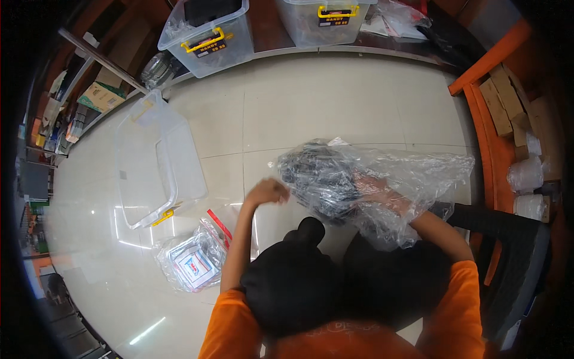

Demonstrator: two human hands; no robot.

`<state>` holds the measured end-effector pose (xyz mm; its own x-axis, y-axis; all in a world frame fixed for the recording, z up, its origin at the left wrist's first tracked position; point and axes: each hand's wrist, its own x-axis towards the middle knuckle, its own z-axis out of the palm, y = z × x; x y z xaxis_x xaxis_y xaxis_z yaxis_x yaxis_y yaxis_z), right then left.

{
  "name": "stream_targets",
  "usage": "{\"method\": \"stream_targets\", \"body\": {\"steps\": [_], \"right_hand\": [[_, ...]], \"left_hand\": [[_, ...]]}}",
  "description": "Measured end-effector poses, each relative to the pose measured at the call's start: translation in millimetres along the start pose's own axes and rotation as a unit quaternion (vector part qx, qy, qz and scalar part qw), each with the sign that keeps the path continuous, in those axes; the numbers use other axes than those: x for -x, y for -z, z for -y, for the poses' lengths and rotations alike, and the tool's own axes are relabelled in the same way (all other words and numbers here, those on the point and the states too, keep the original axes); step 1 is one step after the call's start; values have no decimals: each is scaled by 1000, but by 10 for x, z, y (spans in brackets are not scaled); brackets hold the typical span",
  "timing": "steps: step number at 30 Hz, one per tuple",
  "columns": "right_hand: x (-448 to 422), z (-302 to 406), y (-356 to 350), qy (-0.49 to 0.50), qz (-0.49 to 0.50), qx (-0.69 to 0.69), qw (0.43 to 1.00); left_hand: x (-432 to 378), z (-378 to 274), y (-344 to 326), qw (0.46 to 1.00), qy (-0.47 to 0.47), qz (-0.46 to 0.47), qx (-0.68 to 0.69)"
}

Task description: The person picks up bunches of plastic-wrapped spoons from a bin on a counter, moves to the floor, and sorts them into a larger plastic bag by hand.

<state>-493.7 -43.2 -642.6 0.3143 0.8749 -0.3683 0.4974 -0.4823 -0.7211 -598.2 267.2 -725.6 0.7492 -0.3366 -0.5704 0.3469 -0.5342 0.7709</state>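
A large clear plastic bag (417,172) lies on the floor before me, its loose part spread to the right. Dark, bundled contents (316,177) show through the wrinkled film; I cannot tell what they are. My right hand (379,190) is inside the bag, seen through the plastic against the right side of the dark contents. Whether its fingers grip them is hidden by glare and folds. My left hand (269,192) is just left of the bag, apart from it, with blurred, curled fingers; nothing plainly shows in it.
A clear plastic bin (190,157) lies on its side at the left. Below it is a zip bag (193,262) with a printed packet. Two yellow-latched bins (224,58) (329,31) stand on a low shelf ahead. An orange rack (486,148) and black chair (502,229) flank my right.
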Motion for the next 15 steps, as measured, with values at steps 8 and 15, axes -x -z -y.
{"method": "stream_targets", "body": {"steps": [8, 15], "right_hand": [[-594, -742, -564, -148, -127, 191, 962], [-749, -592, -338, -100, -89, 82, 988]], "left_hand": [[-866, 146, -1269, 849, -74, -72, 519], [-893, -3, -801, 707, -195, -240, 636]]}}
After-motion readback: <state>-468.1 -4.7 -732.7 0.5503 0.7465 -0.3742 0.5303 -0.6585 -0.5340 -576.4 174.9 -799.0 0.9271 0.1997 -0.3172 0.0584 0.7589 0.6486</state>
